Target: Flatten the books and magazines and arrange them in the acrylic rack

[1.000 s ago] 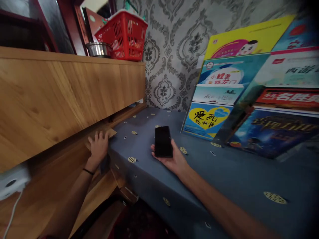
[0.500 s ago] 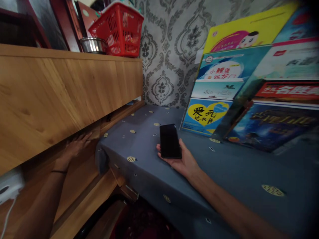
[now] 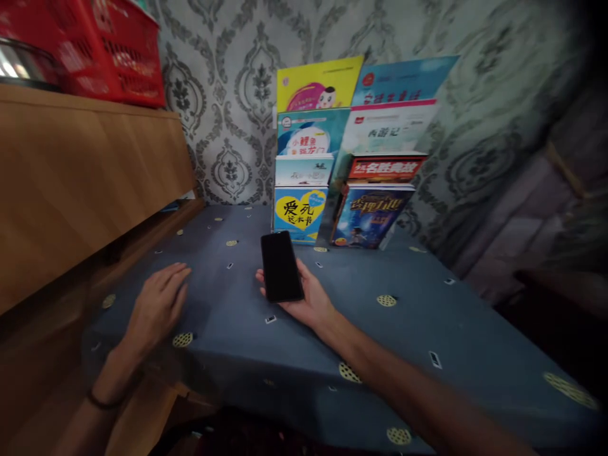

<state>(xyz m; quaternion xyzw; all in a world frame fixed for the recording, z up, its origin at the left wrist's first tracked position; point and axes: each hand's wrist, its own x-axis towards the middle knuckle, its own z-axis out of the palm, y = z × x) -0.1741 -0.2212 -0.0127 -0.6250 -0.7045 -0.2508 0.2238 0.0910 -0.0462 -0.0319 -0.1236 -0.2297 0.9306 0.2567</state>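
Note:
My right hand (image 3: 311, 297) holds a black smartphone (image 3: 282, 267) from below and the side, its dark screen facing up toward me. Fingertips show at the phone's left edge and the thumb lies along its right. My left hand (image 3: 159, 303) is empty, palm down with fingers loosely stretched, over the left part of the table with its blue-grey patterned cloth (image 3: 228, 291). A dark band (image 3: 105, 403) circles the left wrist. I cannot tell whether that hand touches the cloth.
Behind the phone, two stacked columns of books stand upright, with a blue and yellow book (image 3: 300, 215) and a dark blue book (image 3: 373, 218) lowest. A wooden cabinet (image 3: 95, 171) at left bears a red basket (image 3: 128, 57) and a metal bowl (image 3: 23, 63). Patterned wallpaper (image 3: 232, 114) backs the table.
My view has swung to the right. My left hand has come away from the wooden shelf below the cabinet to over the tablecloth. The right hand still holds the smartphone.

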